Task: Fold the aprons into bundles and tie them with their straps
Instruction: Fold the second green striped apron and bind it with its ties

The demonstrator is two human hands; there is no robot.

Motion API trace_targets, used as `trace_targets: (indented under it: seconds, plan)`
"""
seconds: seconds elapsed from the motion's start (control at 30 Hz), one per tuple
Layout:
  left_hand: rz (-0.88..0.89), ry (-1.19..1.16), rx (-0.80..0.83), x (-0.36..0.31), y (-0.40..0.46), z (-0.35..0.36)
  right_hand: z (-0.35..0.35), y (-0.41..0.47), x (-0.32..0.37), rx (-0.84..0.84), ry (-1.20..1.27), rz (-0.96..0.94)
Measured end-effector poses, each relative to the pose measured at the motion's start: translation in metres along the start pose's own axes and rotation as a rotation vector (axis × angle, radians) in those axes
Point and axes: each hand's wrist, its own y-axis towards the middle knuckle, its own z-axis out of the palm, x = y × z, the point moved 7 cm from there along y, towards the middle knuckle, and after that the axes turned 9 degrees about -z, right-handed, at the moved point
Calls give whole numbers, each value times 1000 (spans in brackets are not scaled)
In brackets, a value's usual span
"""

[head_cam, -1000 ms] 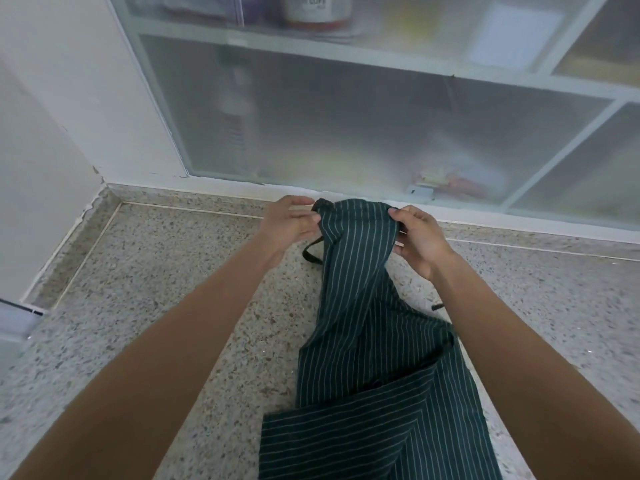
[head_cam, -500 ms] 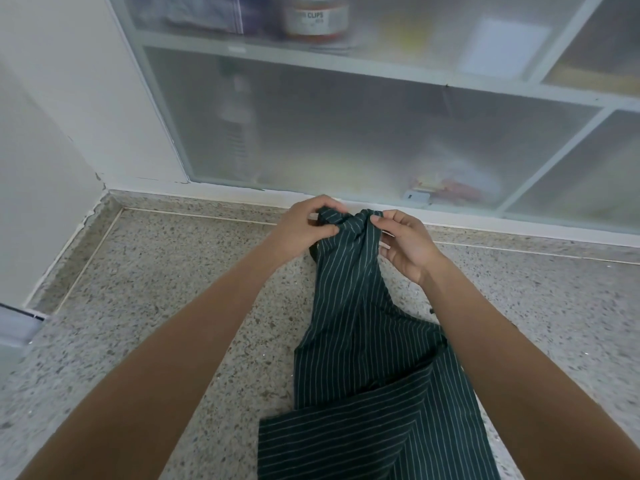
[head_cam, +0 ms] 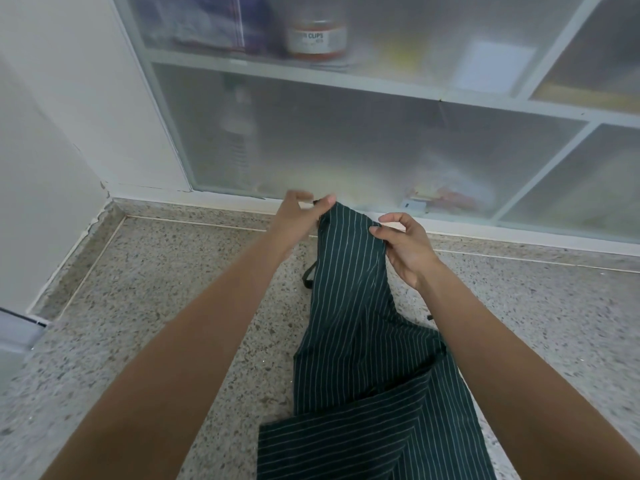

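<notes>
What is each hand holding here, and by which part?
Both hold the striped apron by its top edge: left hand at one upper corner, right hand at the other.

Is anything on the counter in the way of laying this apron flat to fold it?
Nothing visible is. Both the left hand and the right hand already pinch the top edge of the striped apron, and the speckled counter around it shows bare. Only the apron's own strap lies beside it.

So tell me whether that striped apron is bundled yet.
Not yet. The apron lies long and loosely creased on the counter, its top pinched by the left hand and right hand.
</notes>
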Motion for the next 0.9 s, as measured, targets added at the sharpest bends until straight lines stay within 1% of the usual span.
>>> trace_targets:
  seconds: [0.03,0.07,0.1,0.2,0.3,0.37,0.47,0.5,0.57,0.63,0.77,0.83,0.9]
  plan:
    - [-96,0,47,14,0,5,1,-1,1,0,23,-6]
    - [-147,-35,105,23,-1,10,1,-3,2,10,42,-13]
    - [-154,-97,139,27,-2,12,3,-4,3,31,55,-19]
    - [-17,-225,95,18,-3,4,7,-5,5,136,23,-38]
    - [104,-228,52,2,-6,-4,8,-9,16,224,-170,-135]
    - [164,-200,20,-6,-8,-7,8,-11,28,222,-328,-226]
    - [221,-133,-53,-12,-11,-9,4,-8,41,156,-594,-345]
    - [224,-120,-74,-12,-10,-9,4,-5,42,134,-646,-369]
    - [226,-87,-122,-12,-9,-12,4,-3,41,114,-682,-388]
    - [236,-47,-177,-14,-6,-16,9,-3,40,149,-693,-406]
    - [199,-28,-225,-15,5,-25,21,3,34,221,-763,-434]
    - [159,-58,-230,-11,16,-26,24,13,28,189,-824,-450]
    - [101,-139,-209,-3,27,-24,22,20,17,137,-888,-433]
